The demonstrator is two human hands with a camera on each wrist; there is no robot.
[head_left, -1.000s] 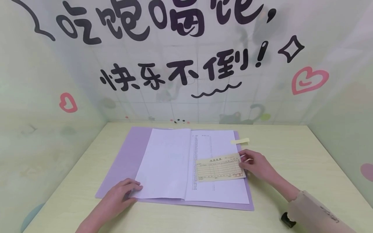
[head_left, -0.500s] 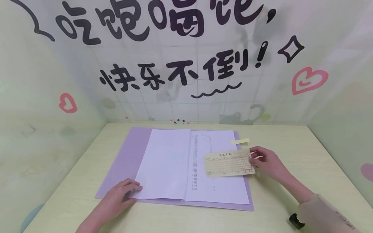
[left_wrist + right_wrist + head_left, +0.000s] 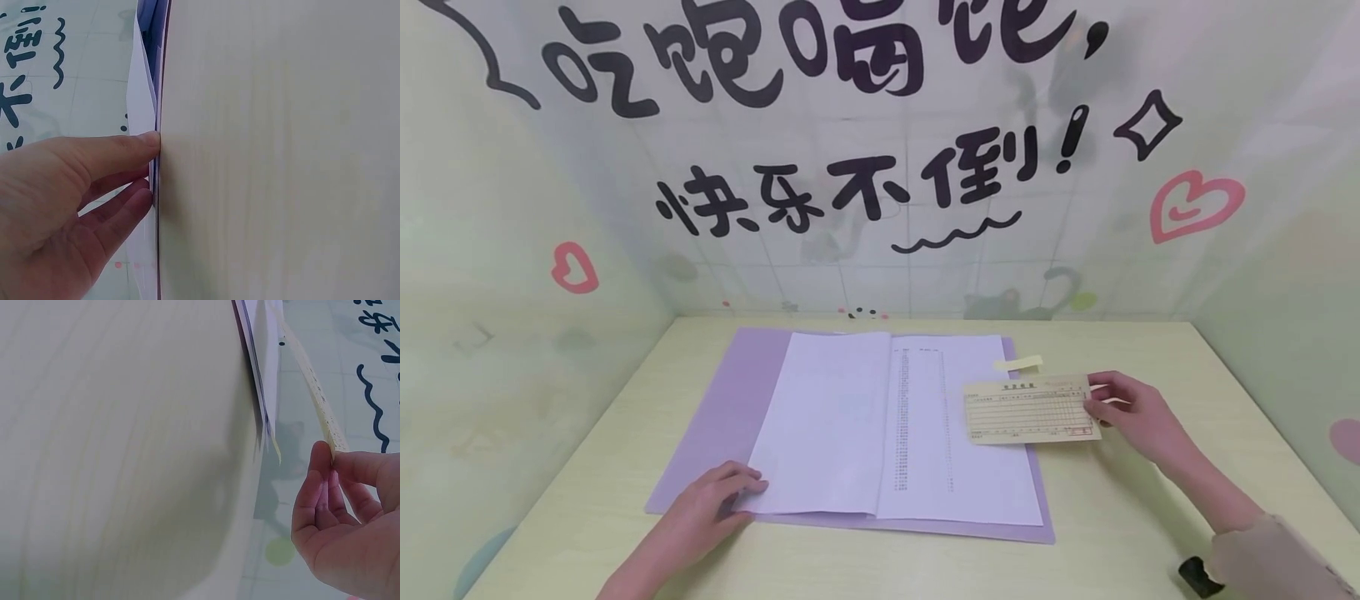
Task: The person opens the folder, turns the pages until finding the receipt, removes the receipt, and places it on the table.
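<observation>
My right hand [image 3: 1138,415] pinches the right edge of a cream printed receipt slip [image 3: 1026,410] between thumb and fingers. The slip is held above the table, partly over the right page and partly past the folder's edge; the right wrist view shows this slip [image 3: 315,390] edge-on, raised off the surface. A purple folder [image 3: 718,408] lies spread open, with a blank white page [image 3: 820,417] on its left and a printed list page [image 3: 977,483] on its right. At the lower left corner of the blank page rests my left hand [image 3: 711,504], its thumb by the folder's front edge.
A pale yellow sticky tab [image 3: 1018,364] juts from the right page's upper side. The light wood table [image 3: 1157,358] is enclosed by printed curtain walls [image 3: 880,275]. A small black object [image 3: 1200,577] shows beneath the right sleeve [image 3: 1273,554].
My right hand has moved rightward and slightly up with the receipt slip, drawing it away from the list page. My left hand has stayed in place on the page corner.
</observation>
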